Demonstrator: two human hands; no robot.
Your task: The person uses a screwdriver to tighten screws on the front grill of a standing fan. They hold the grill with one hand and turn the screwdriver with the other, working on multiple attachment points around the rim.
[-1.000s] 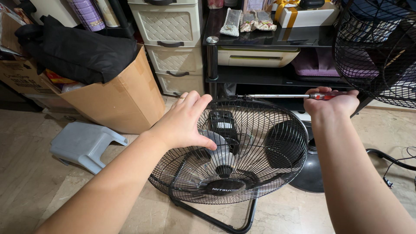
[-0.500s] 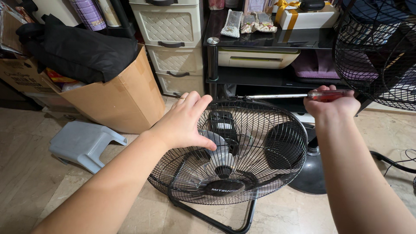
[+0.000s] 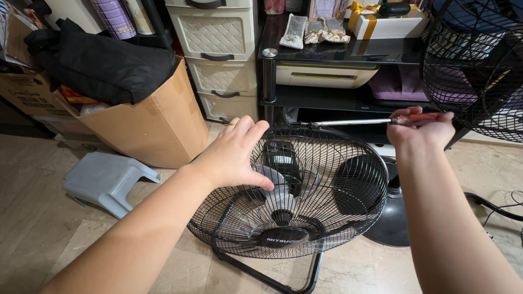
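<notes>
Fingers of the left hand (image 3: 234, 158) lie spread and flat on the upper left rim of the fan cage (image 3: 305, 190) at frame centre, gripping nothing, while the right hand (image 3: 419, 130) at upper right is curled tight round a red-handled screwdriver (image 3: 359, 122) whose tip meets the cage's top edge. If that long shaft slips off the thin wire, it could jab toward the left fingertips. Pressing with only a flat palm might also let the fan rock on its floor stand (image 3: 272, 272).

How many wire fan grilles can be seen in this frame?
2. The round black wire fan grille on the floor stand sits centre, under the left hand; a second black wire grille stands at upper right, cut off by the frame edge. Others may be out of view.
</notes>
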